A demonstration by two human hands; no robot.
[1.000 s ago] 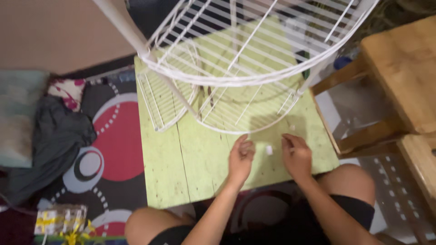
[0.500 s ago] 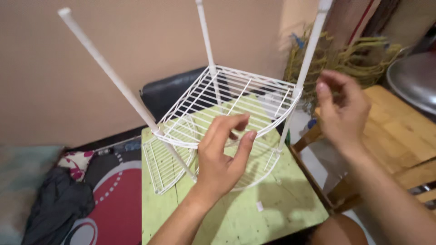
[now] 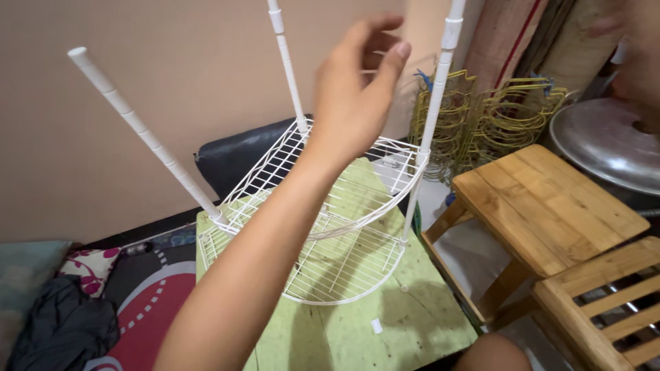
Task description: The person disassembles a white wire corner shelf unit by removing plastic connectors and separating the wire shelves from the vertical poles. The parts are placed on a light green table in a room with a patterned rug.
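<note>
A white wire corner rack [image 3: 344, 180] stands on a low green table [image 3: 419, 330], with a second wire shelf [image 3: 337, 275] at its base. Three white poles rise from it: a slanted left pole [image 3: 137, 124], a middle pole [image 3: 287, 69] and a right pole [image 3: 433, 103]. My left hand [image 3: 354, 96] is raised high between the middle and right poles, fingers curved and apart, fingertips close to the right pole, with nothing visible in it. My right hand [image 3: 643, 48] shows only as a blur at the top right edge. A small white piece [image 3: 376, 325] lies on the table in front of the rack.
A wooden stool [image 3: 543, 206] and a slatted wooden piece [image 3: 605, 302] stand right of the table. Yellow wire baskets [image 3: 495, 117] and a round metal pan [image 3: 612, 144] sit behind them. A black cushion [image 3: 234, 161] lies behind the rack. Clothes [image 3: 62, 330] lie on the patterned rug [image 3: 151, 302].
The view has tilted up from the tabletop. My left hand rose from the table toward the pole tops, and my right hand moved up and out to the right edge.
</note>
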